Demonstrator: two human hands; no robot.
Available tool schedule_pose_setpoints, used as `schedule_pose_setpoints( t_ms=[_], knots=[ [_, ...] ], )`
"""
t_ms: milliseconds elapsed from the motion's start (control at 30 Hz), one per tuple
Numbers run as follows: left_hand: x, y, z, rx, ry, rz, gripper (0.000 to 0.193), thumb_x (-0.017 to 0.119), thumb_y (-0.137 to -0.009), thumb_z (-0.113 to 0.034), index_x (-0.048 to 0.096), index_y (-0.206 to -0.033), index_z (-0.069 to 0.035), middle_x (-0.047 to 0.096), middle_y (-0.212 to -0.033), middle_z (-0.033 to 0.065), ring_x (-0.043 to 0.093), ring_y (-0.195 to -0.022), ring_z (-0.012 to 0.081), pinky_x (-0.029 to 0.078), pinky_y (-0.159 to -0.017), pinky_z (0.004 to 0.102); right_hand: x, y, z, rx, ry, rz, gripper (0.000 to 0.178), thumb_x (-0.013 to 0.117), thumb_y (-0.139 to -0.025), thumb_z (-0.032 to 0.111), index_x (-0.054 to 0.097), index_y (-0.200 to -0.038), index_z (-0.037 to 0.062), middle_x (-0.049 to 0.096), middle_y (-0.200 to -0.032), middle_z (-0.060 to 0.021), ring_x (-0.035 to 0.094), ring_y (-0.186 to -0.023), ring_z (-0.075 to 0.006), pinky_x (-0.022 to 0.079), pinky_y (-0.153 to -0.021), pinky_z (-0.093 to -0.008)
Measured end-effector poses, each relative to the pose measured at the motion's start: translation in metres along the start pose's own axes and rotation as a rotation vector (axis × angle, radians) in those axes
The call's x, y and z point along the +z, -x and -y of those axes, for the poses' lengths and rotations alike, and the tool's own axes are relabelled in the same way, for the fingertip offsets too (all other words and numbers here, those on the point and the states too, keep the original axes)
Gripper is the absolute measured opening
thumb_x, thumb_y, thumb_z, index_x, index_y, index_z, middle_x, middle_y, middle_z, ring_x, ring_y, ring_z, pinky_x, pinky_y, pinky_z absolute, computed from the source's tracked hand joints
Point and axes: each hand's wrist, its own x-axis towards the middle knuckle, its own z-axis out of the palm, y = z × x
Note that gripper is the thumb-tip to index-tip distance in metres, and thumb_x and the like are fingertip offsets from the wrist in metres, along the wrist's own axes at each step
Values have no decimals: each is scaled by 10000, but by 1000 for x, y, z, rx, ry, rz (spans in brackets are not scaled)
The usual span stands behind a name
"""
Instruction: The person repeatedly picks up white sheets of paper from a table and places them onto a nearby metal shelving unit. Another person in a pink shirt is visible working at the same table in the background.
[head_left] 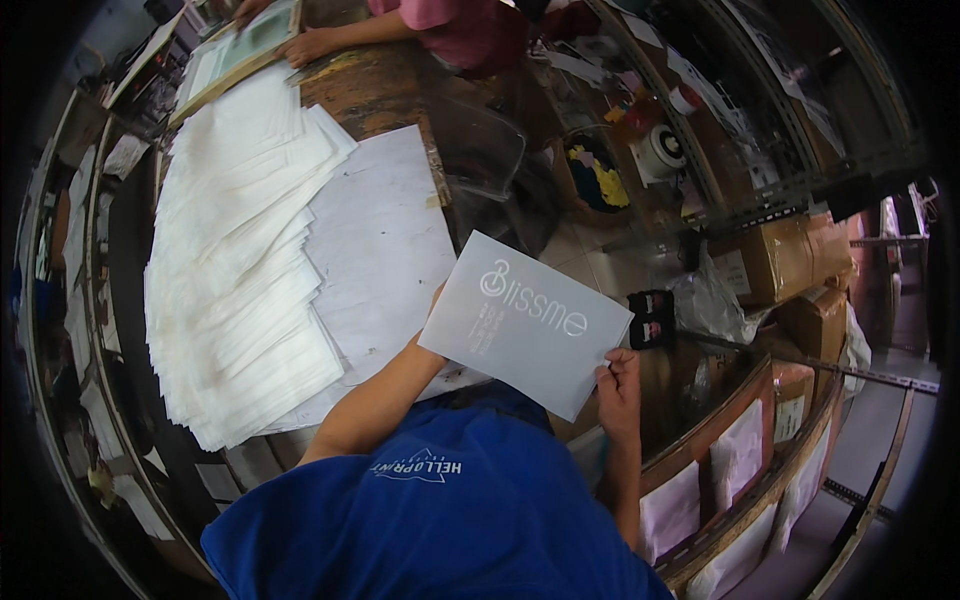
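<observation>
Sheet (528, 345), one, grey, is pinched by right hand (620, 388), hold of left hand (436, 299) unclear

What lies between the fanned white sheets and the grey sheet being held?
In the head view, a large white sheet shows between the fanned sheets and grey sheet.

I saw a rectangular, frosted grey plastic sheet (525, 328), white-printed, held aslant, printed face up, to the right of the fanned pile of white sheets (235, 270).
</observation>
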Motion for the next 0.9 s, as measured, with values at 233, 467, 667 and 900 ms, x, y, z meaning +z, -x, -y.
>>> schedule_pose_setpoints(
  t_ms=[233, 467, 667, 900],
  knots=[
    [28, -27, 29, 101, -404, -177, 486, 419, -971, -441, 560, -1246, -66, 611, -1182, 123, 605, -1037, 280, 507, -887, 405, -37, 9, 10, 9, 22, -118, 282, 481, -918, 9, 382, -1177, 60, 483, -818, -3, 416, -700, -65, 367, -608, -228],
    [-3, -74, 44, -98, -406, 6, 554, 420, -971, -438, 458, -1327, -15, 451, -1388, 141, 395, -1301, 269, 296, -1092, 409, -138, 15, 52, -214, 563, -232, 285, 593, -898, 140, 491, -1143, 36, 627, -844, -141, 614, -788, -199, 473, -696, -350],
    [11, -108, 69, -163, -629, -21, 458, 392, -1008, -385, 505, -1271, -27, 541, -1255, 115, 505, -1170, 239, 384, -1012, 383, -284, 122, 108, -59, 790, -646, 288, 616, -873, 215, 547, -1098, 49, 630, -944, -99, 620, -837, -204, 496, -743, -343],
    [32, -127, 105, -116, -955, -28, 400, 454, -989, -353, 543, -1200, -24, 575, -1153, 91, 548, -1060, 215, 422, -945, 365, -401, 394, 107, 285, 496, -1464, 179, 631, -863, 155, 594, -1023, 84, 615, -924, -23, 569, -783, -101, 473, -644, -237]
  ],
)
